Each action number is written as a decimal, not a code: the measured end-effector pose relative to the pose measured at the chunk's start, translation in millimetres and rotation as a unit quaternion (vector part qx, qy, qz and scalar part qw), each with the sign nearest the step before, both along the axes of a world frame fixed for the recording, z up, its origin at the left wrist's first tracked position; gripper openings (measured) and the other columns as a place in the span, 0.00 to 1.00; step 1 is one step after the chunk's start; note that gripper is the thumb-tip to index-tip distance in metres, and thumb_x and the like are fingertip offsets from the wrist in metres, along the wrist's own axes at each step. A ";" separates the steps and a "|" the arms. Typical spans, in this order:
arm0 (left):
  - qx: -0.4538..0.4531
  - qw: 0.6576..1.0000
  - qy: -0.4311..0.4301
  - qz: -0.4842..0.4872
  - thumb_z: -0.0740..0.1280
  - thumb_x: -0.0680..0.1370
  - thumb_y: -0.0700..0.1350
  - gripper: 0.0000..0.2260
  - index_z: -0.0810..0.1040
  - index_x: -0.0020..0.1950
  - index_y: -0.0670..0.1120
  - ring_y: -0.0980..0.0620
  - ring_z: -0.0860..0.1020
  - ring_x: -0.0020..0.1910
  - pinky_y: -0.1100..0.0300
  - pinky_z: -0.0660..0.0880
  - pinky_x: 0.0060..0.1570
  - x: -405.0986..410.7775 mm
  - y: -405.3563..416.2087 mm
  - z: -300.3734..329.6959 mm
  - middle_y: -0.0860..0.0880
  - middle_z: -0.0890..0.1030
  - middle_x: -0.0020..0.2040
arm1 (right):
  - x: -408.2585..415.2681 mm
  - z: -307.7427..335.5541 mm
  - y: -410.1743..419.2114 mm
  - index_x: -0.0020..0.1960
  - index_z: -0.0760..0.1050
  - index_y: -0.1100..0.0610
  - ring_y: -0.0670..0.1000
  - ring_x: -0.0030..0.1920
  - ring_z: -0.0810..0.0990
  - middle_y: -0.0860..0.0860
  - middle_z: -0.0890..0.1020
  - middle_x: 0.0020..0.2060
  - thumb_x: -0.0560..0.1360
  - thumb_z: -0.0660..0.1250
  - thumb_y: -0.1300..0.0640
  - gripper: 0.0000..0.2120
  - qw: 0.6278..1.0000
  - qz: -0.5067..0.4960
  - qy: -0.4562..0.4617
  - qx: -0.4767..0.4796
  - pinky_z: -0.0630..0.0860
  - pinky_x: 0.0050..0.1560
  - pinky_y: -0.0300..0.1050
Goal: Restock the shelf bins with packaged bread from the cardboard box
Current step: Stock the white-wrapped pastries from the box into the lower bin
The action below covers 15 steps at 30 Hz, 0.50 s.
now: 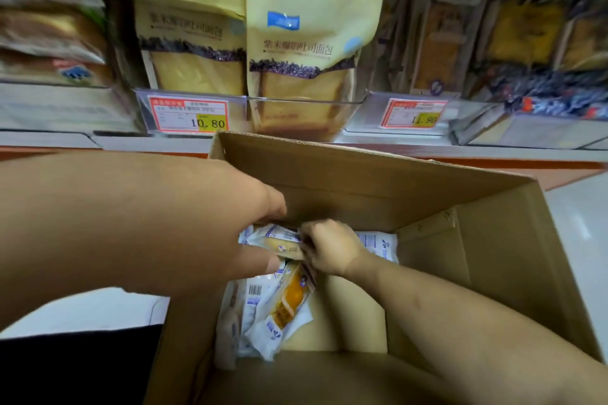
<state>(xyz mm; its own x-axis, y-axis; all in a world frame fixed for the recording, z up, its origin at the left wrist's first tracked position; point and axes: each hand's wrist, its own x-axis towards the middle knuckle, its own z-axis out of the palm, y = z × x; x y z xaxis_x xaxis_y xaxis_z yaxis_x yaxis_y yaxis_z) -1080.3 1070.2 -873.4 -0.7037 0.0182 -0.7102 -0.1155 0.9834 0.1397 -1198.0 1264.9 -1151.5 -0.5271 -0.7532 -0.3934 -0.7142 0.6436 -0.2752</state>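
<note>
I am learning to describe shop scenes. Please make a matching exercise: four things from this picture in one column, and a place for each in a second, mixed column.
Things:
1. right hand
2. beige bread bag
3. 10.80 price tag
4. orange-window bread packet

Places:
A. on a bin front, left of the clear bin
B. lying in the cardboard box
C. standing in the clear shelf bin
D. gripping a packet in the box

Pairs: 1-D, 2-C, 3-A, 4-B

A shop's bread aisle.
Red-and-yellow paper price tags [190, 115] front clear plastic shelf bins [306, 108] holding tan packaged bread bags [306, 43].
</note>
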 end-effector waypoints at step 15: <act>0.103 0.978 0.150 -0.105 0.78 0.69 0.63 0.33 0.66 0.70 0.67 0.58 0.75 0.61 0.55 0.77 0.62 -11.5 51.1 10.6 0.62 0.76 0.63 | 4.0 262.9 71.6 0.45 0.84 0.51 0.48 0.42 0.83 0.50 0.85 0.41 0.80 0.75 0.54 0.05 0.967 -0.100 -0.199 -0.123 0.81 0.46 0.46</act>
<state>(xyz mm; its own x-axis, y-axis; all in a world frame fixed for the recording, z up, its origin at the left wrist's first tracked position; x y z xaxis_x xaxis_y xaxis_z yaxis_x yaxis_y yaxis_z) -1091.8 1121.3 -862.8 -0.8455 0.3058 -0.4377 0.1625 0.9283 0.3346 -1194.0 1336.5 -888.5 -0.5160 -0.7482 -0.4171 -0.3888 0.6384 -0.6643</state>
